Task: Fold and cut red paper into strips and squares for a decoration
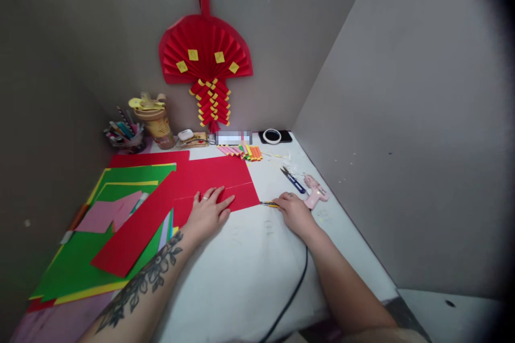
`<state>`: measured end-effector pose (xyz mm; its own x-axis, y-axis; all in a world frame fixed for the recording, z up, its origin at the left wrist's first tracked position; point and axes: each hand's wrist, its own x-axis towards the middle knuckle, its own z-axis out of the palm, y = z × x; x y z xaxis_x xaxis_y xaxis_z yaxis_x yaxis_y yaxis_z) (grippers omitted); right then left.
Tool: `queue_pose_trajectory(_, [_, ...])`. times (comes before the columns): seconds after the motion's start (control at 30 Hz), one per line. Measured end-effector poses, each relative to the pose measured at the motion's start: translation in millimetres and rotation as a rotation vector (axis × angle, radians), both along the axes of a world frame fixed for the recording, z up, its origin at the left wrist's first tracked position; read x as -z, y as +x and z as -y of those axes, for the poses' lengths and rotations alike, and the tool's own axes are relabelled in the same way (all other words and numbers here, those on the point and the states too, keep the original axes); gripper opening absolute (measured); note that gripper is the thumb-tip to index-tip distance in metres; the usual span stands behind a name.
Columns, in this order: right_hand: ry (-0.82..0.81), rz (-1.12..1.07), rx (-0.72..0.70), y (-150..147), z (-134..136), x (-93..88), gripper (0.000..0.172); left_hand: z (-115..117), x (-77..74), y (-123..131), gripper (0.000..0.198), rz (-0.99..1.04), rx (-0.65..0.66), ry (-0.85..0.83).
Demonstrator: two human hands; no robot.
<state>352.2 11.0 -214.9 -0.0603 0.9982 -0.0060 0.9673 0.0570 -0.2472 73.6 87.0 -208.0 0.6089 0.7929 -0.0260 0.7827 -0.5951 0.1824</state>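
Note:
My left hand lies palm down with fingers spread on a sheet of red paper. A pale line runs across that sheet, just beyond my fingertips. Beside the paper's right corner, my right hand is closed around a slim yellow-and-dark craft knife, whose tip reaches the paper's edge. Most of the knife's handle is hidden by my fingers. Close to my right hand are dark blue thread snips and a pink glue gun.
Green sheets, pink pieces and a red strip overlap at left. Small paper rolls, a phone, a tumbler and a pen holder line the back. A red fan decoration hangs on the wall. A black cable crosses the table.

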Motion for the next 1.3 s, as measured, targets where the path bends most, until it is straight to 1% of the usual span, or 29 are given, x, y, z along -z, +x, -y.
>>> queue_pose_trajectory(0.13, [-0.008,-0.007,-0.003,1.3,1.8,0.6,0.031,0.2,0.1,-1.0,0.041,0.002,0.006,-0.005])
queue_pose_trajectory(0.3, [0.020,-0.022,-0.017,4.5,4.5,3.5,0.033,0.3,-0.4,-1.9,0.041,-0.001,0.002,-0.014])
queue_pose_trajectory(0.73, [-0.011,-0.034,-0.001,-0.2,7.0,2.7,0.033,0.6,1.0,-2.7,0.042,0.014,0.006,-0.024])
queue_pose_trajectory(1.07, [0.027,-0.076,0.001,-6.2,8.6,5.7,0.031,0.4,1.2,-2.8,0.041,0.018,0.010,-0.025])
queue_pose_trajectory(1.3, [0.035,-0.017,0.009,-13.0,8.5,2.9,0.031,1.2,2.6,-3.0,0.042,0.017,0.007,-0.015])
